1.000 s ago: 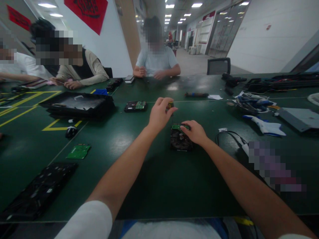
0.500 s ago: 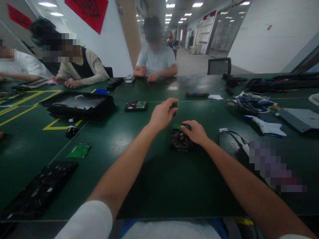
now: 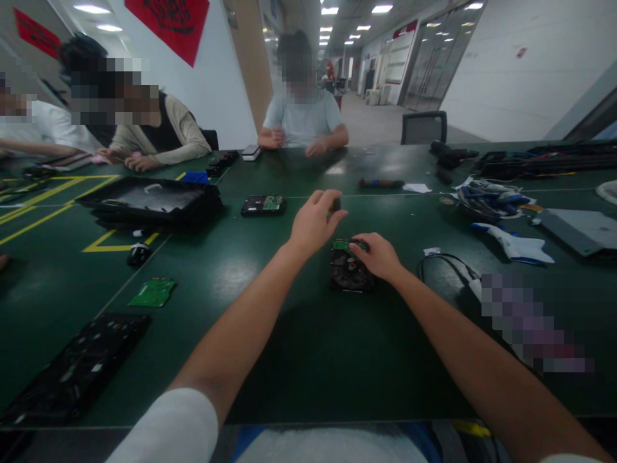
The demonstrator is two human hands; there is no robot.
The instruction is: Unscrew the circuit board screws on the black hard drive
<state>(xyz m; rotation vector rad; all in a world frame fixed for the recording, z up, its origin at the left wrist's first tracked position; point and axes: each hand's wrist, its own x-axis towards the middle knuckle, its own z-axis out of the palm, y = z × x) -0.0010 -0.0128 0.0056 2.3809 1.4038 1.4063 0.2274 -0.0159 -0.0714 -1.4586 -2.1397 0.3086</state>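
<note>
On the table in front of me lies a hard drive, dark underside up, with a green circuit board strip along its far end. My right hand grips its far right corner, thumb on the board and fingers over the edge. Farther out and to the left, my left hand hovers above the table with thumb and fingers apart. A small dark patch shows between those fingers; I cannot make out what it is. Beyond it to the left rests another hard drive with a green board.
To the left are a black tray, a computer mouse, a loose green circuit board and a black panel. At right lie gloves, a cable and a grey metal box. Co-workers sit across the table.
My left thumb has moved away from its fingertips, widening the gap between them. My right hand and the hard drive stay put. The co-worker opposite has moved a hand to the right.
</note>
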